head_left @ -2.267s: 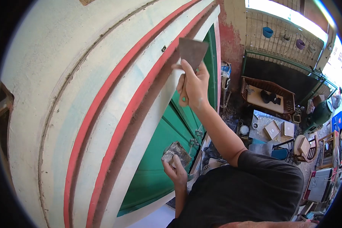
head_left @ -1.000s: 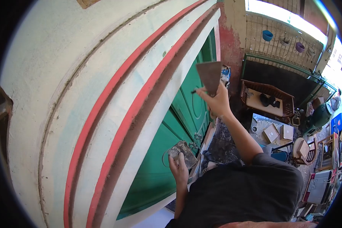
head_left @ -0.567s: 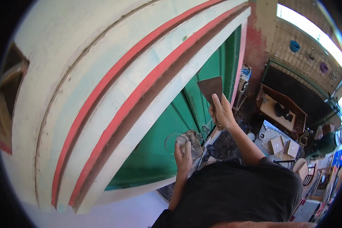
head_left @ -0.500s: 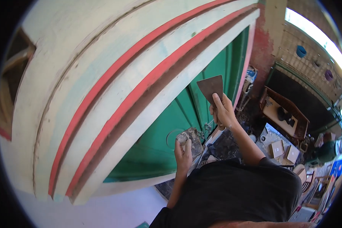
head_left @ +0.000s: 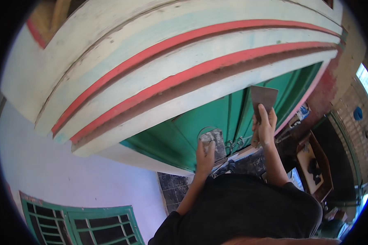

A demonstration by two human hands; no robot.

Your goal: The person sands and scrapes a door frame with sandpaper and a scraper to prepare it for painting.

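Note:
My right hand (head_left: 265,130) is closed round the handle of a wide-bladed putty knife (head_left: 264,96), its flat grey blade pointing up in front of the green door (head_left: 208,118). The blade's top edge is close to the white lintel in this view. Lower and to the left, my left hand (head_left: 205,157) grips the near edge of a grey, tin-like container (head_left: 219,143) smeared with white paste, the thumb lying along its top. A thin wire loop (head_left: 205,128) curves up beside it.
Red-painted ledges (head_left: 233,61) run across the pale wall above the door. A green-framed window (head_left: 98,214) is low at left. Dark floor tiles (head_left: 172,185) lie below. At right are a wooden bench (head_left: 310,163) and a woven wall with a blue pot (head_left: 357,113).
My view has turned, so the ledges look more level and the window has come in at lower left. Both hands keep hold of the putty knife and the container.

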